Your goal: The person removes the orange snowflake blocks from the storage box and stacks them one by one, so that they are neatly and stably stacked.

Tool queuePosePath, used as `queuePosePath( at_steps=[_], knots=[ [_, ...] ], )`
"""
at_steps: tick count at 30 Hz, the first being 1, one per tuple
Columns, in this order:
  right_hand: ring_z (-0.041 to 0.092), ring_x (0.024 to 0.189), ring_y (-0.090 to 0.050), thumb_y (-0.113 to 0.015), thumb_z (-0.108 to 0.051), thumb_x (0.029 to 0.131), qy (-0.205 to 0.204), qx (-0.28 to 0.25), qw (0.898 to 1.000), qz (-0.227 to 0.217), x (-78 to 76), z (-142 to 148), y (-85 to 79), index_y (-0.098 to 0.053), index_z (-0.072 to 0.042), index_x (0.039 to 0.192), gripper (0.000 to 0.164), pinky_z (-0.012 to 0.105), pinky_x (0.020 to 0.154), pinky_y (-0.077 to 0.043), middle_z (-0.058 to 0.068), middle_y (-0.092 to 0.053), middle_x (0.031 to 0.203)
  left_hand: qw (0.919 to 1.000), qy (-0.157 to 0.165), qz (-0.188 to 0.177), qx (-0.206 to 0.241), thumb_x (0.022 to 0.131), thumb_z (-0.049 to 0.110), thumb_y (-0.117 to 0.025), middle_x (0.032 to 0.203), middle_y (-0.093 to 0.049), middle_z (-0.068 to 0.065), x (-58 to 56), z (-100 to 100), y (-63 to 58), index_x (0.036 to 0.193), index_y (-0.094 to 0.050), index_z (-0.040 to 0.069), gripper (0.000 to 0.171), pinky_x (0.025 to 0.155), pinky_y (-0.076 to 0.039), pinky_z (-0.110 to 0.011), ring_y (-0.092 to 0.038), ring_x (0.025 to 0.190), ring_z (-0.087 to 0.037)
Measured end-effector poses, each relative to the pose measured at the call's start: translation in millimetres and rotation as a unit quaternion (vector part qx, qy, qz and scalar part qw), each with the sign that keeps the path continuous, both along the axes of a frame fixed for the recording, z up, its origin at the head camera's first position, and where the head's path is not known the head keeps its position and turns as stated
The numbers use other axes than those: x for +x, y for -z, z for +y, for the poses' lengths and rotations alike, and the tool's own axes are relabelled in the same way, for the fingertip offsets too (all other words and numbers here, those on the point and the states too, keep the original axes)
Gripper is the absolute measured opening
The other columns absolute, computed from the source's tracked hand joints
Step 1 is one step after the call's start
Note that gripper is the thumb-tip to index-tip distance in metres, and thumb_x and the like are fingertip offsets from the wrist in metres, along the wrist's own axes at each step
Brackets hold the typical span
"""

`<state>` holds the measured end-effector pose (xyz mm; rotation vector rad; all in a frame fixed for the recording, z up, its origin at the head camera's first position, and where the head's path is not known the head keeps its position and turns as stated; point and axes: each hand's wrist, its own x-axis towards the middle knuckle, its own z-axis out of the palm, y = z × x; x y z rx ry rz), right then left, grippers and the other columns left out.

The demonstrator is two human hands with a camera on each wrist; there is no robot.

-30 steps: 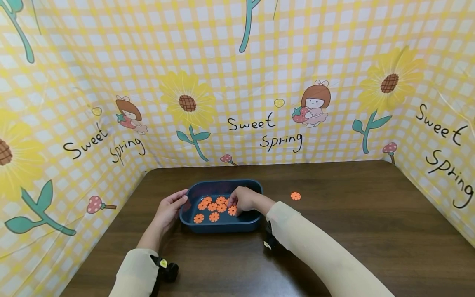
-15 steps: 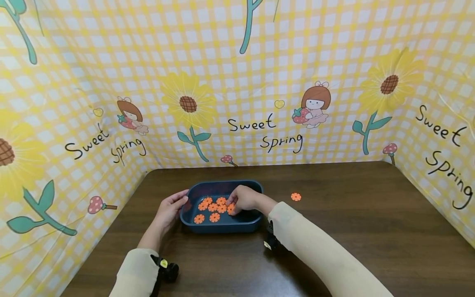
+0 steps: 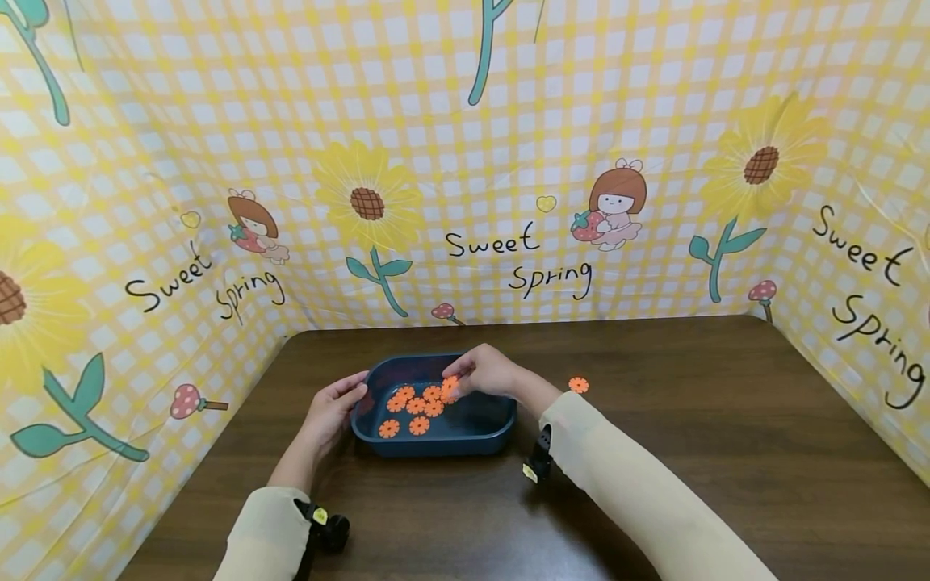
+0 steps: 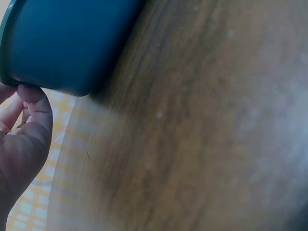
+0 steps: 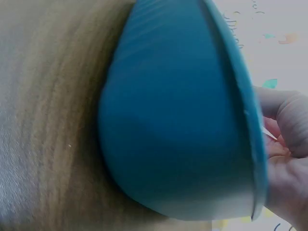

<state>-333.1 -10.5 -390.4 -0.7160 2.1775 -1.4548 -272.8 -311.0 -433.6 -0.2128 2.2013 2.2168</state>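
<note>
A dark blue rounded rectangular basin [image 3: 436, 445] sits on the table, with several orange notched snowflake discs [image 3: 419, 425] lying on its bottom. At the basin's left end my left hand [image 3: 325, 415] holds the rim between thumb and fingers; the left wrist view shows the thumb [image 4: 33, 103] against the outer wall. My right hand [image 3: 494, 373] pinches one orange snowflake disc [image 3: 450, 389], tilted up above the others. In the right wrist view the basin's wall [image 5: 178, 115] hides the disc and fingertips, leaving part of the right hand [image 5: 288, 139] visible beyond the rim.
One more orange disc [image 3: 578, 385] lies on the brown wooden table [image 3: 690, 420], to the right of the basin. A yellow checked cloth [image 3: 465, 161] printed with flowers rises behind the table and along both sides.
My right hand has lifted a disc from the basin's bottom, rising and shifting slightly right at the wrist. The left hand and the basin have stayed in place.
</note>
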Motion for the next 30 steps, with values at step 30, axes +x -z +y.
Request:
queuePosePath(
  at_steps=[30],
  knots=[
    [0.022,0.094,-0.06,-0.072,-0.003,0.087,0.143,-0.066,0.987,0.021,-12.5,98,-2.2,-0.065,0.001,0.12,0.035,0.048,0.092,-0.049,0.011,-0.066,0.101,0.9999,0.006,-0.002,-0.015,0.099,0.016,-0.058,0.124,-0.062,-0.01,0.8,-1,-2.2,0.142,-0.046,-0.002,0.048,0.085,-0.053,-0.029,-0.063,0.105,-0.021]
  ],
)
